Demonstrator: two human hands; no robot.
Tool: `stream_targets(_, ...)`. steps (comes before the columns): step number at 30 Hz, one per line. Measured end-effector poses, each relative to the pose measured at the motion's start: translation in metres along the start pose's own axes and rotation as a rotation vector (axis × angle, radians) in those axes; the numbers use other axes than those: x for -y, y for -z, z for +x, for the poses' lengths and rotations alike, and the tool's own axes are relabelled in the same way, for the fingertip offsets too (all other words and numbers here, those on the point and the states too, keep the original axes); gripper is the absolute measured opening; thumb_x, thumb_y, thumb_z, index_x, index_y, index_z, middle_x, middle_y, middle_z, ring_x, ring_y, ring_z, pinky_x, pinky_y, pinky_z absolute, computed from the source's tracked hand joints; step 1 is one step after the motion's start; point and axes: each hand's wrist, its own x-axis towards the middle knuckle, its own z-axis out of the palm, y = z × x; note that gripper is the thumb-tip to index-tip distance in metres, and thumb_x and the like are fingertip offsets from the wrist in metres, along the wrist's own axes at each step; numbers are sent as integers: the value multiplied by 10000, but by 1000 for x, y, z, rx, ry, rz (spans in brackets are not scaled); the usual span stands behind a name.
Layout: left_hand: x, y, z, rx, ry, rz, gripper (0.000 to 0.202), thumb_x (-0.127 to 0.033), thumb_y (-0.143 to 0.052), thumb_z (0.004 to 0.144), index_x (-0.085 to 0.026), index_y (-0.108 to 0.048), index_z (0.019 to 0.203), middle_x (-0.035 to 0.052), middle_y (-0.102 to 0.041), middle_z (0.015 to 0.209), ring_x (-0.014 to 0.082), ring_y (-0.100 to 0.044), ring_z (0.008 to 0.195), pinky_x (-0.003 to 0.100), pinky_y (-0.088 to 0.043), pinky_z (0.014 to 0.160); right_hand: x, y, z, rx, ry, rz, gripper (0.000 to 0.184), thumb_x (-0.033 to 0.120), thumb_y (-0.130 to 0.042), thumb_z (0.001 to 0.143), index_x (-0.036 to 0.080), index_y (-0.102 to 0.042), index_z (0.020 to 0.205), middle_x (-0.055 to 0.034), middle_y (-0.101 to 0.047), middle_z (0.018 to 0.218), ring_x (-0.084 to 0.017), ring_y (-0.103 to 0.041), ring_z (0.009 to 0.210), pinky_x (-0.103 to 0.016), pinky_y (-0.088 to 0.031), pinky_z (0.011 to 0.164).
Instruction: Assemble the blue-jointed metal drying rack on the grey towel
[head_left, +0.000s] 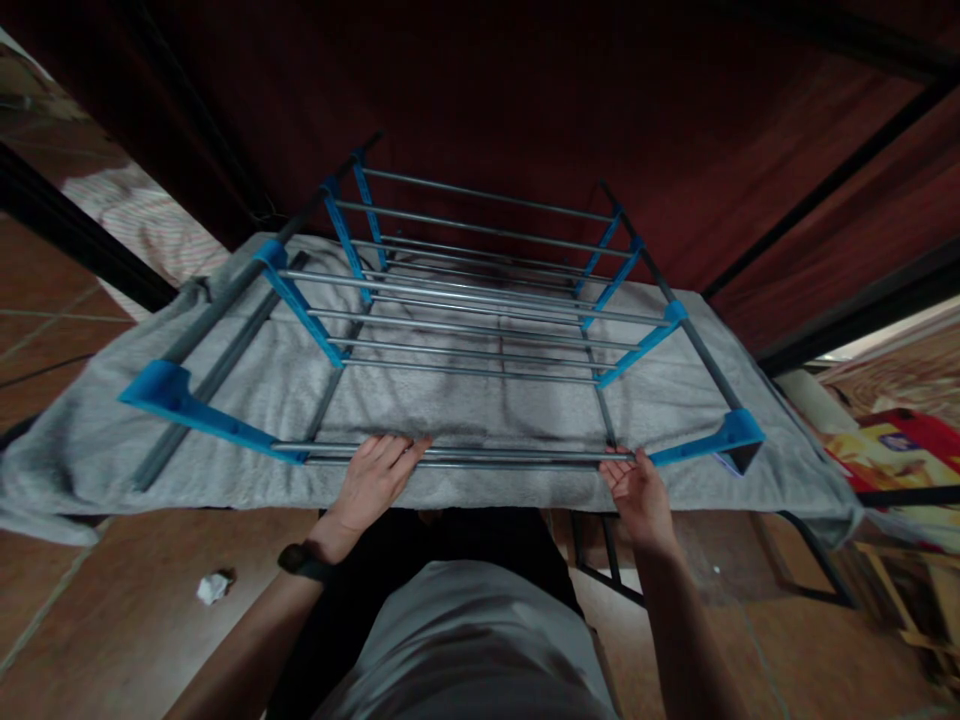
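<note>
A rack of grey metal tubes and blue plastic brackets lies on a grey blanket. Along its near edge, thin metal rods run between the left blue bracket and the right blue bracket. My left hand is closed over these rods left of their middle, knuckles up. At their right end, close to the right bracket, my right hand holds the rods between thumb and fingers. Behind my hands, more rods join the blue brackets in tiers.
The grey blanket covers a low table or bench. Dark red cloth hangs behind, with black frame bars at the right. Colourful packaging sits at the far right. Crumpled white paper lies on the tiled floor.
</note>
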Motion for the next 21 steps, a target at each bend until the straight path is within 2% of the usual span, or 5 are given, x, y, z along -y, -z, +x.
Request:
stream_targets(5,1,-1,-1,3,4,-3,295,-150,-505,964,-162,-596,1244,48,-619,835,196,-521,767,342,-351,698,3,-4,-3,18,17,-19,197,332,-768,729,222,-663,854,11,-710,850,-118,-668,793,-255,-583,775)
stream_targets(21,1,1,0,-20,27,-52,284,-162,-480,972,-178,-597,1230,55,-646,864,188,-551,785,341,-366,716,9,-8,-7,24,43,-34,217,311,-780,699,209,-679,862,9,-720,834,-115,-669,762,-252,-580,768)
